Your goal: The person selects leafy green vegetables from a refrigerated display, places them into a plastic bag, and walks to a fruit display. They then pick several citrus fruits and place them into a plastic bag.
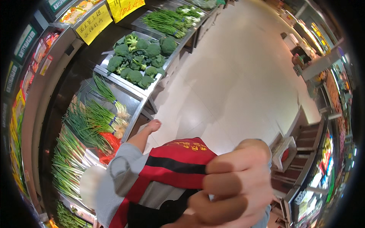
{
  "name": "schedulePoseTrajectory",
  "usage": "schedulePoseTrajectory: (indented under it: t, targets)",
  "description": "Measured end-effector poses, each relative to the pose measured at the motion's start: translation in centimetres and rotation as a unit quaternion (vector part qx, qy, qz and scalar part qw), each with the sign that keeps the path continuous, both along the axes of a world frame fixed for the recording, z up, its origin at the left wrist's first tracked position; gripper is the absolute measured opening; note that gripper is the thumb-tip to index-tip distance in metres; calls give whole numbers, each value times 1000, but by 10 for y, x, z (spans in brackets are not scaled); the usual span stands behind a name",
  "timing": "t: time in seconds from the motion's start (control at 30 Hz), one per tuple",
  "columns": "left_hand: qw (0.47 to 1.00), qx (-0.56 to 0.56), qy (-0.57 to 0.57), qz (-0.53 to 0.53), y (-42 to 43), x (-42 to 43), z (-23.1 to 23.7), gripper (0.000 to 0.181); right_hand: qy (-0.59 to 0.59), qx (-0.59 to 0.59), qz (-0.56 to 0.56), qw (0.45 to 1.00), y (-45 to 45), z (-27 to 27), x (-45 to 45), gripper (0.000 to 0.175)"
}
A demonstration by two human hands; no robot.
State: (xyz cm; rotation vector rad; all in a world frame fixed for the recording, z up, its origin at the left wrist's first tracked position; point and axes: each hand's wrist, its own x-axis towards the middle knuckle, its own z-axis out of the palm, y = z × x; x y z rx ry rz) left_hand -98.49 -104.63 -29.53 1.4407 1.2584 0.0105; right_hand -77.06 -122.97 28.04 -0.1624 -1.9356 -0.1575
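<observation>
My right hand [236,182] is very close to the camera, its fingers curled in front of my chest. Whether anything is in that palm is hidden. Farther down on the left, my left hand [154,125] hangs beside the metal edge of the vegetable stand, fingers curled, with nothing visible in it. Nearest to it are bundled spring onions [104,114] with dark ties and a red plastic bag [109,145]. I wear a red apron [179,145] with a black stripe and yellow writing, over a grey shirt [131,152].
Ahead on the stand lie broccoli heads [137,57] in a white tray and bundled green stalks [168,21]. Yellow handwritten signs [94,24] hang from the shelf. A tiled aisle [228,71] runs ahead. On the right, a wooden slatted rack [306,148] holds a white box [285,154].
</observation>
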Motion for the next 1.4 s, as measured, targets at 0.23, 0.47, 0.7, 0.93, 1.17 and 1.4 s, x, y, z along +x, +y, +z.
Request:
schedulePoseTrajectory:
  t: [0.23, 0.47, 0.7, 0.93, 1.17, 1.4]
  targets:
    - [993, -45, -21, -106, 100, 157, 37, 21, -59, -136, -16, 989, 118, -11, 105, 20]
    - [959, 93, 100, -247, 221, 260, 65, 20, -458, -417, -166, 768, 269, -103, 271, 34]
    - [994, -32, -102, 37, 316, 343, 86, 20, -427, -585, -260, 639, 374, -252, 422, 30]
    - [956, 91, -182, 210, 496, 381, 76, 27, -352, -662, -216, 625, 478, -301, 510, 29]
    - [858, 119, -79, 494, 684, 441, 92, 85, -304, -673, -240, 630, 614, -291, 586, 27]
    - [770, 133, 115, 613, 693, 494, 121, 96, -332, -680, -196, 624, 737, -290, 633, 29]
